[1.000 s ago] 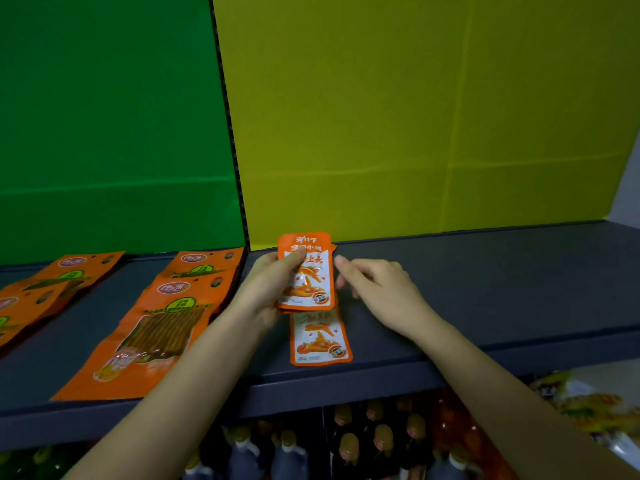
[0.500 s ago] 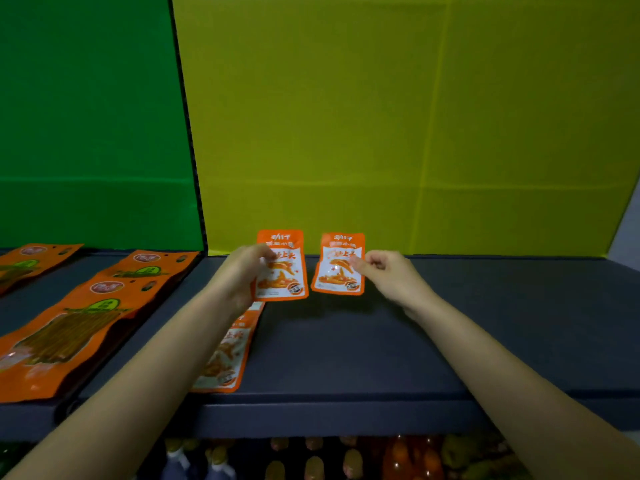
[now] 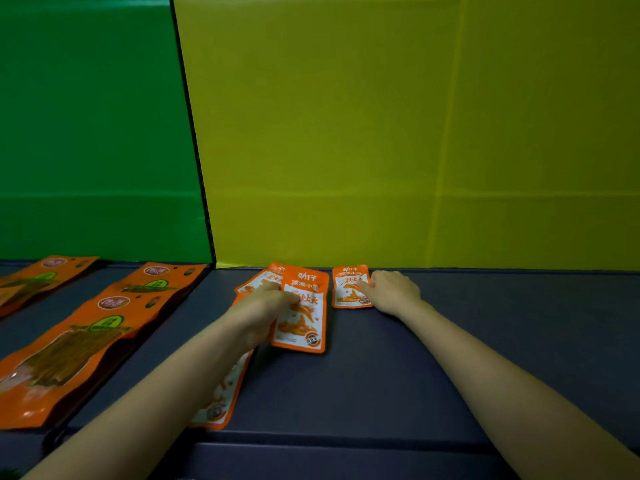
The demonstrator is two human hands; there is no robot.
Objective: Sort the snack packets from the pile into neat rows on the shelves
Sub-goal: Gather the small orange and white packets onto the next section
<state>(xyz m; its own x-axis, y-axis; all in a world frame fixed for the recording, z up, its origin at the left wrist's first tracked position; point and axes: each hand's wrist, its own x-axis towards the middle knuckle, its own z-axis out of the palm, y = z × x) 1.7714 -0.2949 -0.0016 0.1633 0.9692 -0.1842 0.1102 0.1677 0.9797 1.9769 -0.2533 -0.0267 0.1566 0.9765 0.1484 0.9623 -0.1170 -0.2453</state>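
Since half a second ago both packets have come down from mid-air. The right-hand packet now lies flat at the back of the shelf, just right of centre frame and tight against the yellow panel. Looks like we're starting a new row there, working from the back edge forward so it stays straight.

Our right hand has fingertips on that packet's right edge, probably nudging it square. We can't tell if the thumb is tucked underneath or it's just a press.

Our left hand, centre frame, pinches the next packet by its upper left, tilted and low over the shelf. A second packet is fanned out behind it, so we figure it's a small stack kept ready to deal out.

One more packet sits lower centre, mostly hidden under the left forearm. The long orange packets at lower left are cut off by the frame edge. Print is too blurry to read.
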